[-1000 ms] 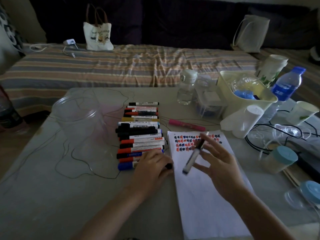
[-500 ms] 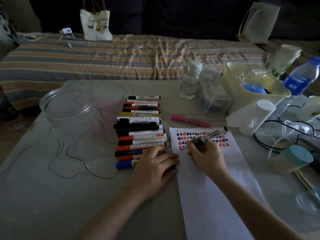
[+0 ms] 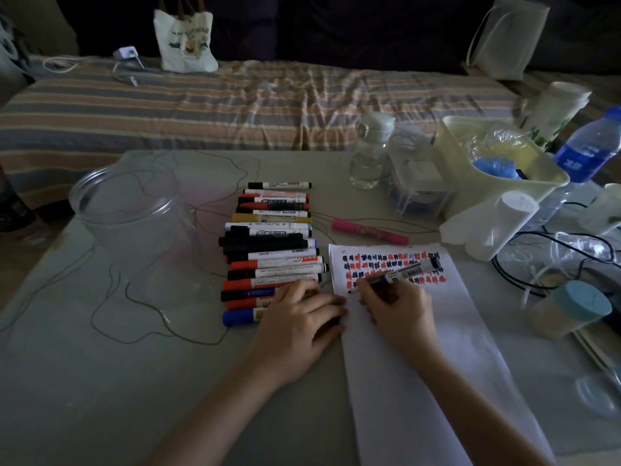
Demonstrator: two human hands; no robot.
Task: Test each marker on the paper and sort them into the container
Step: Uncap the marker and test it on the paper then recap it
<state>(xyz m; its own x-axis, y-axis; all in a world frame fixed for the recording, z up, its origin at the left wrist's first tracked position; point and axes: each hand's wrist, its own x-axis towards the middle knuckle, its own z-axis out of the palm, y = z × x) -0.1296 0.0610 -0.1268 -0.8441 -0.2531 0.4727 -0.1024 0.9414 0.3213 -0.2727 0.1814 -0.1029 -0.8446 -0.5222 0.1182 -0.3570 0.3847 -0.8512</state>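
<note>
My right hand [image 3: 396, 307] grips an uncapped marker [image 3: 406, 272] with a white label. Its tip touches the white paper [image 3: 420, 364] at the left end of the lowest row of red, blue and black test marks. My left hand [image 3: 299, 324] rests at the paper's left edge, fingers curled over a small dark cap [image 3: 333, 321], and covers the near ends of the row of several markers [image 3: 272, 250]. A clear plastic container [image 3: 134, 223] stands left of the row. A pink marker [image 3: 369, 232] lies alone above the paper.
A water bottle [image 3: 369, 153], a clear box [image 3: 416, 190], a pale yellow bin [image 3: 497, 183], a white roll [image 3: 504, 223] and black cables [image 3: 554, 257] crowd the right side. A teal-lidded jar [image 3: 571, 311] stands near the right edge. Thin wire [image 3: 134, 311] loops across the left.
My right hand turned the marker from held above the paper to tip down on it, then shifted the tip left along the lowest row. My left hand stayed put.
</note>
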